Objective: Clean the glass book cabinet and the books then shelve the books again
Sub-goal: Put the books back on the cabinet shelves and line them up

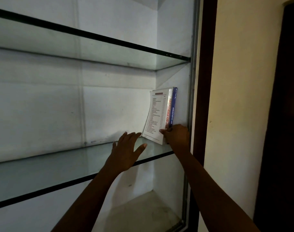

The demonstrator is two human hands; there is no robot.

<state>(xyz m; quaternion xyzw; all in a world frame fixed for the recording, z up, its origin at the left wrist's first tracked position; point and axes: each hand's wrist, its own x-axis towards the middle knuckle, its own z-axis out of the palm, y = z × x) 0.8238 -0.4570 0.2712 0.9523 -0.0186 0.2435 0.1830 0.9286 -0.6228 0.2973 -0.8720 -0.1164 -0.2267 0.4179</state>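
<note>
Two books stand upright at the right end of the middle glass shelf [59, 166], against the cabinet's side wall. The white book [155, 114] has red spine lettering and a printed list on its bowed cover. Behind it stands a blue book [174, 104]. My right hand [176, 134] grips the lower spines of the books, thumb on the white cover. My left hand [126, 151] hovers over the shelf with fingers spread, its fingertips close to the white book's bottom corner.
The upper glass shelf [92, 52] holds nothing in view. White panels line the cabinet's back. A metal frame [192, 81] and a dark wooden post [204, 81] bound the right side. A cream wall lies further right.
</note>
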